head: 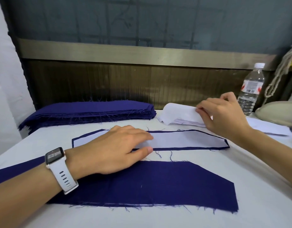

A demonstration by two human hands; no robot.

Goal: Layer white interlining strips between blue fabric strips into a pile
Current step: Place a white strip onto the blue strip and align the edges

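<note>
A white interlining strip (188, 139) lies flat on a blue fabric strip whose edge (207, 148) shows as a thin border around it, mid-table. My left hand (119, 148) presses flat on its left part, fingers straight. At the back right, my right hand (222, 112) pinches the top sheet of a white interlining stack (179, 115) and lifts its edge. A pile of blue fabric strips (92, 112) sits at the back left. Nearest me lies a large blue strip (158, 185), partly under my left forearm.
A clear water bottle (251, 89) stands at the back right beside a beige rounded object (276, 112) and a hanging rope. Loose white sheets (267, 127) lie under my right wrist. A dark wooden panel closes the table's far edge. The table cover is white cloth (257, 186).
</note>
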